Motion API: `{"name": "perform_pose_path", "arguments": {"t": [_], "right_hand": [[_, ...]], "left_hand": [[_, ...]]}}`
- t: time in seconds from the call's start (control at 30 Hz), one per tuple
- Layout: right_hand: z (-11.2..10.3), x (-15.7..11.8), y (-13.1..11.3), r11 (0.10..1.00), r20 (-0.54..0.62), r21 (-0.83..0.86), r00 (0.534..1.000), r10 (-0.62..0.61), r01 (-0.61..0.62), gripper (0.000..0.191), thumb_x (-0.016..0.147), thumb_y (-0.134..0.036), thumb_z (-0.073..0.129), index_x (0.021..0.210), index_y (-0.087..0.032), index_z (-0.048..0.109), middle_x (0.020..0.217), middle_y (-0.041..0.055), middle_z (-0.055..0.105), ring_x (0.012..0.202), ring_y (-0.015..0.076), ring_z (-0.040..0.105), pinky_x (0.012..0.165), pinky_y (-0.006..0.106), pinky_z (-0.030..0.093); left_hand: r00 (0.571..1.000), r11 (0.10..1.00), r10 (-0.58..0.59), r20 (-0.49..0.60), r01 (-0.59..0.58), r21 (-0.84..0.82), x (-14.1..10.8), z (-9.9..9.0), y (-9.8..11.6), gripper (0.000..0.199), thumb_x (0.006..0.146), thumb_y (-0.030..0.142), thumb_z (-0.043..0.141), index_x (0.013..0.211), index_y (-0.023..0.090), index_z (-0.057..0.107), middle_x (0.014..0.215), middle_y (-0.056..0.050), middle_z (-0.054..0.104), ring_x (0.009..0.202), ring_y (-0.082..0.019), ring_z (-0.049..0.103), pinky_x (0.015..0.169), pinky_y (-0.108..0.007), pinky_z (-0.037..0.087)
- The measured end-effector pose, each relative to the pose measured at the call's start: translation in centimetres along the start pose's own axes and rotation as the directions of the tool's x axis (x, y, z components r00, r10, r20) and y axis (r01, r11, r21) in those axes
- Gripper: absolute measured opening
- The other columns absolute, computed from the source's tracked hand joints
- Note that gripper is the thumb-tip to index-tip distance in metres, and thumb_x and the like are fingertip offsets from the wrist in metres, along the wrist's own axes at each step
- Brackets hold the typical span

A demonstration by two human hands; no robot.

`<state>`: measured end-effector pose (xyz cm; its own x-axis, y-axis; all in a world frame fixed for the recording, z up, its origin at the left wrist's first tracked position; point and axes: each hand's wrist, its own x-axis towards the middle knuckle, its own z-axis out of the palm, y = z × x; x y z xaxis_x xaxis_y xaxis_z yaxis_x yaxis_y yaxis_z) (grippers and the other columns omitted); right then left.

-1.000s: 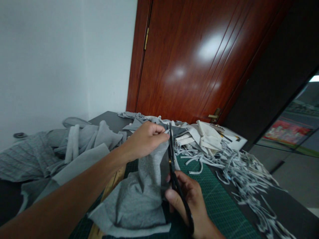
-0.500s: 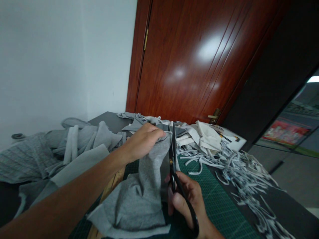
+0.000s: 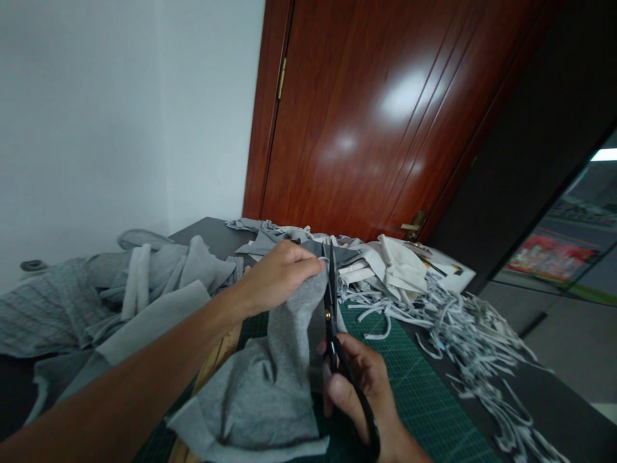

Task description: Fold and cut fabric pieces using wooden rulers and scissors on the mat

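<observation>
Pinched at its top edge by my left hand, a piece of grey fabric hangs down, its lower part spread near me. My right hand grips black-handled scissors with the blades pointing up and away from me. The blades are slightly parted and lie right at the fabric's right edge, close to my left fingertips. Whether cloth sits between them is hard to make out. Beneath the fabric is a green cutting mat with grid lines.
Grey cloth is heaped on the left. Cut fabric strips pile up along the right, behind them folded cream cloth. A wooden strip lies under the fabric's left side. A brown door stands beyond the table.
The scissors have shifted slightly left toward my left fingertips, and their blades look a little wider apart. My left hand keeps its pinch on the fabric, almost unmoved.
</observation>
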<state>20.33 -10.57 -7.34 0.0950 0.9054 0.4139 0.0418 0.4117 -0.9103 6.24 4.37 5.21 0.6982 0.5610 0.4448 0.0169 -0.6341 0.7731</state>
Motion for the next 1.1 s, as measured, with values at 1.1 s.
{"name": "perform_pose_path", "arguments": {"t": [1.1], "right_hand": [[0.7, 0.0, -1.8, 0.989, -0.069, -0.119, 0.994, 0.079, -0.087, 0.043, 0.083, -0.059, 0.084, 0.093, -0.02, 0.068, 0.054, -0.0084, 0.052, 0.038, 0.0076, 0.042, 0.038, 0.019, 0.032]], "left_hand": [[0.999, 1.0, -0.027, -0.037, 0.027, -0.013, -0.1, -0.2, 0.7, 0.039, 0.083, 0.047, 0.053, 0.055, 0.023, 0.041, 0.055, 0.005, 0.038, 0.05, -0.012, 0.035, 0.049, -0.027, 0.024]]}}
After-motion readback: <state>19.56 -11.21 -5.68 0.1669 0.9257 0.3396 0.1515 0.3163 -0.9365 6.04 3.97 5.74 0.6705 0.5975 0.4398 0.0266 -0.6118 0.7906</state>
